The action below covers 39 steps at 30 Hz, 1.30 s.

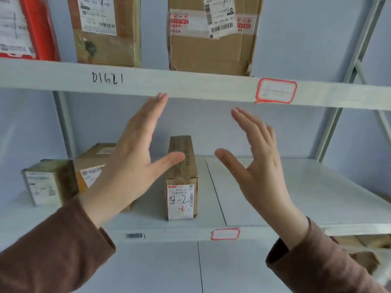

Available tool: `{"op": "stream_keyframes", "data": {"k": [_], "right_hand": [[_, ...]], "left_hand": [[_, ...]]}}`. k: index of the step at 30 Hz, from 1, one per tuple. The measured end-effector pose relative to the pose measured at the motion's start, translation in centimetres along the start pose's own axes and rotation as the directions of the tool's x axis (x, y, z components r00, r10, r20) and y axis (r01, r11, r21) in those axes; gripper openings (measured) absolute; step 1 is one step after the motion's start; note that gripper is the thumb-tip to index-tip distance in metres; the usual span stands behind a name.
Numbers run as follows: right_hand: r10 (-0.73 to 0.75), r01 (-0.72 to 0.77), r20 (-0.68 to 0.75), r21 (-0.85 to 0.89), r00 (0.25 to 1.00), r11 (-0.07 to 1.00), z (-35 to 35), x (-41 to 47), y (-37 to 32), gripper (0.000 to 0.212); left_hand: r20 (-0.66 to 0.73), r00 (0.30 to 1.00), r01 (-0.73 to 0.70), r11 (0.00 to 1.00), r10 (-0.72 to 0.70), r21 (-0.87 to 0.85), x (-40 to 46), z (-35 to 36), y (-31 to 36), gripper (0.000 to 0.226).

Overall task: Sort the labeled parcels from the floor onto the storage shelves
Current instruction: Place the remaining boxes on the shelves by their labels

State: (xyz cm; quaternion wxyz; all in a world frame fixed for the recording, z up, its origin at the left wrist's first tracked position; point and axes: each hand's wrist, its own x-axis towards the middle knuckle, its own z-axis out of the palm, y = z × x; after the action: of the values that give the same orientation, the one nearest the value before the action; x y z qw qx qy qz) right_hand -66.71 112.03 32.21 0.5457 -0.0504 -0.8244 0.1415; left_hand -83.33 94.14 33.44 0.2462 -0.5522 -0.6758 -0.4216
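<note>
- Left hand (131, 157): raised, flat and open, fingers straight and together pointing up and right, thumb splayed out to the right. Holding nothing.
- Right hand (258, 163): raised, open, fingers extended and slightly fanned, pointing up-left, thumb stuck out left. Empty.
- Palms face each other, clear gap between them.
- Both forearms in brown sleeves (53, 250), cuffs at the wrists.

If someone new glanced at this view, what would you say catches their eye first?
Two open hands fill the middle: the left hand and right hand, palms facing, holding nothing. Between them, on the lower shelf, stands a narrow cardboard box with "2-2" handwritten on its label. At the upper left, a bright red parcel sits on the upper shelf.
</note>
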Motion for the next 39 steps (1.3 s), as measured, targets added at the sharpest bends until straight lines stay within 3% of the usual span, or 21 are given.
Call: {"op": "stream_keyframes", "data": {"k": [3, 7, 12, 18, 26, 35, 39], "right_hand": [[0.152, -0.160, 0.143, 0.045, 0.978, 0.986, 3.4, -2.8, 2.3, 0.071], [0.313, -0.348, 0.329, 0.053, 0.891, 0.936, 8.0, -5.1, 6.0, 0.079], [0.394, -0.493, 0.499, 0.078, 0.772, 0.866, 12.5, -6.0, 8.7, 0.087], [0.390, -0.522, 0.510, 0.140, 0.766, 0.842, 15.0, -6.5, 10.3, 0.069], [0.413, -0.538, 0.507, 0.124, 0.756, 0.834, 16.4, -5.1, 12.2, 0.064], [0.431, -0.546, 0.496, 0.108, 0.754, 0.831, 17.8, -4.1, 13.4, 0.067], [0.480, -0.573, 0.440, 0.103, 0.759, 0.813, 17.5, -4.3, 12.4, 0.080]], "left_hand": [[0.094, 0.981, 0.172, 0.984, -0.167, -0.045, -2.8, 3.1, -3.3, 0.097], [0.236, 0.902, 0.389, 0.917, -0.362, -0.082, -4.9, 7.0, -8.2, 0.099], [0.410, 0.809, 0.506, 0.854, -0.422, -0.120, -5.7, 10.3, -12.0, 0.100], [0.461, 0.780, 0.540, 0.827, -0.422, -0.156, -5.9, 12.5, -13.8, 0.090], [0.480, 0.772, 0.532, 0.836, -0.415, -0.133, -3.7, 14.0, -15.1, 0.088], [0.472, 0.779, 0.535, 0.830, -0.412, -0.158, -2.5, 15.1, -16.0, 0.091], [0.442, 0.790, 0.558, 0.798, -0.426, -0.228, -3.2, 14.6, -15.5, 0.104]]}}
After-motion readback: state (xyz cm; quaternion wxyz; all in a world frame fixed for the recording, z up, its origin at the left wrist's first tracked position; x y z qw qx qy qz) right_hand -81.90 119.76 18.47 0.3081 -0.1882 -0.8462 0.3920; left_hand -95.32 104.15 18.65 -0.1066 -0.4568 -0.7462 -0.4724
